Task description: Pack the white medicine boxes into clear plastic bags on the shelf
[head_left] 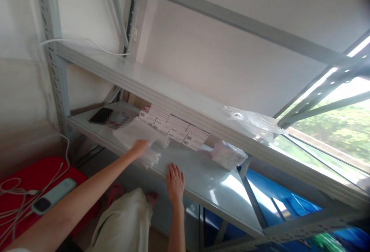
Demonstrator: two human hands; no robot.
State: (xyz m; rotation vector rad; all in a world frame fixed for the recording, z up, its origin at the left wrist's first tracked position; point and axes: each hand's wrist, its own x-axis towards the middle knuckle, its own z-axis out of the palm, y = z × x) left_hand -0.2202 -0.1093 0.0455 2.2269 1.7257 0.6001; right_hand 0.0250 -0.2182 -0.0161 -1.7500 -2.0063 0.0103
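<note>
My left hand [140, 147] is closed on the edge of a clear plastic bag [131, 131], one of several thin bags lying on the lower shelf [199, 178]. Some loose bag edges crumple just below and to the right of that hand. My right hand [175, 182] lies flat near the shelf's front edge, fingers stretched out, holding nothing. Behind the bags, a row of printed white labels [173, 126] lies at the back of the shelf. Farther right is a plastic-wrapped bundle of printed sheets [228, 155].
A dark phone [101, 115] lies at the shelf's left end. The upper shelf [173, 94] overhangs and carries a clear plastic bag [251, 121] and a white cable [86, 40]. At lower left, a red stool [54, 167] holds cables and a pale green device [54, 195].
</note>
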